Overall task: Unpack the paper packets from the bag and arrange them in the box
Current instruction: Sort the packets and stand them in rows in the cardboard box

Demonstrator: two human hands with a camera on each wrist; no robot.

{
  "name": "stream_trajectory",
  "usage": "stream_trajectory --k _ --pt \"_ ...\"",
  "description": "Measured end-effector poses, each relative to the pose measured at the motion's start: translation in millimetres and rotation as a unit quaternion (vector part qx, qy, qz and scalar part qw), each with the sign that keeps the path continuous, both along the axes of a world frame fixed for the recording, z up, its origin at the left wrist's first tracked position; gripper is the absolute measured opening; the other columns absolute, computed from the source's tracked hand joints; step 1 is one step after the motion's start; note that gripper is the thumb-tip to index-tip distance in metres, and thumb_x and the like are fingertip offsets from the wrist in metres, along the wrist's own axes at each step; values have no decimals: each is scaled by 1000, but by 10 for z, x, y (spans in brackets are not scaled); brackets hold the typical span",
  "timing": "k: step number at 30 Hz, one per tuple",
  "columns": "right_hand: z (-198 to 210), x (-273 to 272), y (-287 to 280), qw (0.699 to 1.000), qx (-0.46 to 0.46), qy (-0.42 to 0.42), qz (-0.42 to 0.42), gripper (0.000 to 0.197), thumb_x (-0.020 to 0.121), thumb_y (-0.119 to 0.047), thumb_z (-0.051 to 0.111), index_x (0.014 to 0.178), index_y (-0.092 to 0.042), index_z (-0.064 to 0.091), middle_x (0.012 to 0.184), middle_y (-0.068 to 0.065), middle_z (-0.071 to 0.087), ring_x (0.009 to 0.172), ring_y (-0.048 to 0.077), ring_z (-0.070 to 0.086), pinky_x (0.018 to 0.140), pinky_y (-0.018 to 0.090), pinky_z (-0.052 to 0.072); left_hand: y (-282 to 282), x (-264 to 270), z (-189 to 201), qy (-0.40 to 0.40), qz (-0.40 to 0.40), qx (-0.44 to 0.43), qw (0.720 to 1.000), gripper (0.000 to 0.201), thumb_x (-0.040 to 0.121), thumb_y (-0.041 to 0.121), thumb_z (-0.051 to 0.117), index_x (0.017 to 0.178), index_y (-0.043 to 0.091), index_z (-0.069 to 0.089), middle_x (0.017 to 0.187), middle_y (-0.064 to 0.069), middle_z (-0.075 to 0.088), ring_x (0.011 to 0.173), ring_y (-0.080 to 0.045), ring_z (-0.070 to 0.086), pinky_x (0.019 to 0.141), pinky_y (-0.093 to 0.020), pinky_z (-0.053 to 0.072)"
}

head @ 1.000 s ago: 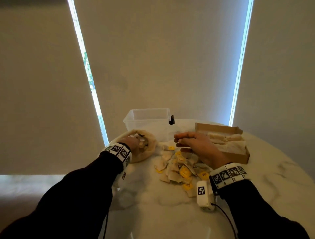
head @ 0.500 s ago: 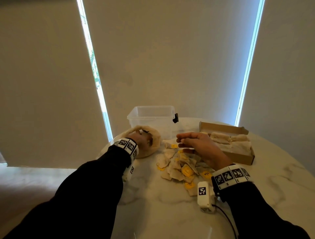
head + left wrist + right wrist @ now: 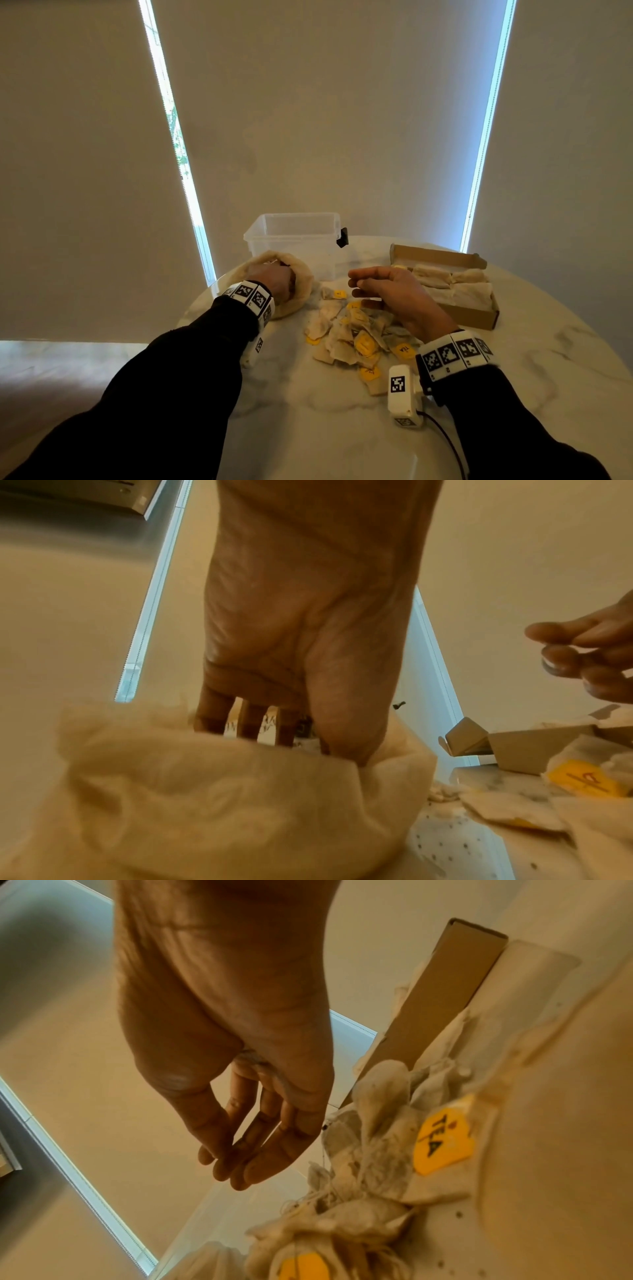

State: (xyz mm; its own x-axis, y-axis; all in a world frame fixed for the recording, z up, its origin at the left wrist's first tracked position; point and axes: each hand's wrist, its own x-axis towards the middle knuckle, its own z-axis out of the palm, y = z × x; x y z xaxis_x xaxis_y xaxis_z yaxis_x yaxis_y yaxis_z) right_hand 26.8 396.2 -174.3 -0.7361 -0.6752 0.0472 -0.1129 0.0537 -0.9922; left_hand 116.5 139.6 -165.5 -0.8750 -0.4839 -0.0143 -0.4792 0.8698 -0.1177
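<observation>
A beige cloth bag [image 3: 303,286] lies at the table's left. My left hand [image 3: 274,279] reaches into its mouth. In the left wrist view the fingers [image 3: 253,723] go down behind the bag's edge [image 3: 222,791], so their tips and anything they hold are hidden. A pile of paper tea packets [image 3: 356,339] with yellow tags lies in the middle. My right hand [image 3: 356,282] hovers just above the pile with straight fingers [image 3: 236,1156] and holds nothing. The cardboard box [image 3: 479,317] on the right holds rows of packets [image 3: 455,284].
A clear plastic container [image 3: 294,236] with a black clip stands behind the bag. The round marble table [image 3: 342,428] ends close behind the container and the box. Blinds with bright gaps hang beyond the table.
Both hands stay about where they were, the left at the bag's mouth and the right over the pile. Only the head view has shifted a little.
</observation>
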Motion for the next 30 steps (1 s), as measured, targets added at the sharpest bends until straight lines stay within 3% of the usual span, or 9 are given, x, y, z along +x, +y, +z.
stream_trajectory --k 2,7,10,13,15,18,25,27,30 --pt "-5 -2 1 1000 2 1 1 22 106 -10 64 118 -19 80 107 -3 82 102 13 78 84 30 64 -2 6 -22 18 0 16 1000 26 99 23 65 122 16 73 124 -7 70 116 -29 67 99 -41 55" --pt "-21 -18 8 1000 2 -4 -2 22 106 -9 63 118 -18 80 107 -2 82 103 14 78 87 33 65 -81 75 23 106 21 61 992 11 92 22 73 100 21 79 96 3 76 91 -18 72 84 -36 62" --pt "-27 -28 5 1000 0 -8 -2 22 106 -9 63 118 -18 80 107 -1 82 102 15 79 85 32 65 -124 112 105 129 26 121 984 10 94 19 73 101 19 79 96 -3 76 83 -19 71 77 -33 62" --pt "-27 -29 5 1000 -2 -10 0 22 106 -9 63 118 -17 80 107 -1 82 102 15 79 84 31 64 -155 180 222 165 39 187 968 12 98 20 73 99 10 79 85 -10 76 63 -18 68 50 -23 54" --pt "-28 -28 8 1000 -7 -11 0 22 106 -9 63 118 -17 80 107 -1 82 102 15 79 85 32 65 -201 240 297 173 57 222 958 17 97 24 74 94 7 78 80 -10 77 63 -18 71 56 -25 58" --pt "-27 -25 14 1000 -8 -8 2 22 106 -10 63 118 -17 80 107 -1 82 102 16 79 87 34 65 -257 336 423 195 89 299 930 20 100 23 74 99 3 75 91 -12 78 79 -23 77 74 -32 64" --pt "15 43 -1 1000 -12 -2 11 21 106 -10 64 116 -18 80 106 -2 83 102 15 79 86 32 65 -16 523 574 231 62 426 873 18 102 18 70 104 0 75 94 -12 79 68 -15 78 56 -20 59" --pt "28 78 -11 1000 -18 -4 25 20 105 -11 66 118 -18 79 108 -1 82 102 15 79 86 31 64 86 522 579 231 44 442 866 19 103 18 69 106 0 75 95 -13 79 69 -15 78 57 -19 59" --pt "27 121 -44 998 -30 -9 53 30 100 -10 73 128 -22 75 119 -2 79 104 15 78 89 33 65 239 489 567 216 10 480 850 22 105 19 66 115 1 74 108 -17 78 90 -25 78 70 -25 63"
